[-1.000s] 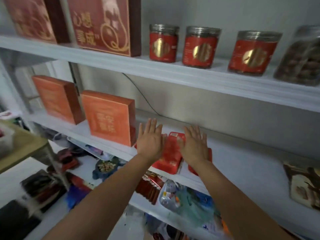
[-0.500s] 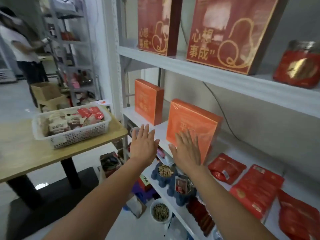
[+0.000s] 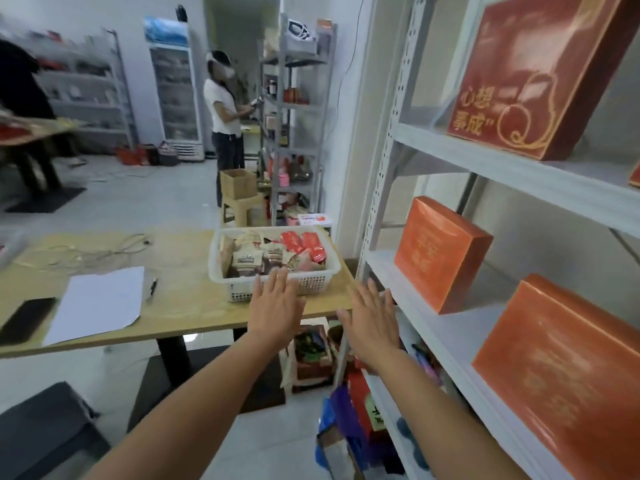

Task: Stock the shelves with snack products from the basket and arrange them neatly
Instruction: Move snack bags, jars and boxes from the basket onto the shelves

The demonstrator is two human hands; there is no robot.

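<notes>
A white plastic basket (image 3: 318,279) sits on the right end of a wooden table (image 3: 187,299). Red snack packets (image 3: 304,244) and beige ones (image 3: 247,259) lie inside it. My left hand (image 3: 273,304) hovers in front of the basket's near wall, fingers straight, holding nothing. My right hand (image 3: 372,318) floats open beside the table's corner, next to the white shelf unit (image 3: 443,327). Orange boxes (image 3: 441,252) stand on the middle shelf and a dark red box (image 3: 540,74) on the shelf above.
On the table lie a white sheet (image 3: 98,303), a pen (image 3: 152,286), a black phone (image 3: 26,318) and a cable (image 3: 86,251). A person (image 3: 225,123) stands at a far shelf rack beside a cardboard box (image 3: 239,183). Bags and goods (image 3: 349,420) crowd the floor under the shelf.
My view has swung left from the shelf to the table and basket. Both hands left the red packets on the shelf and now hover open near the basket.
</notes>
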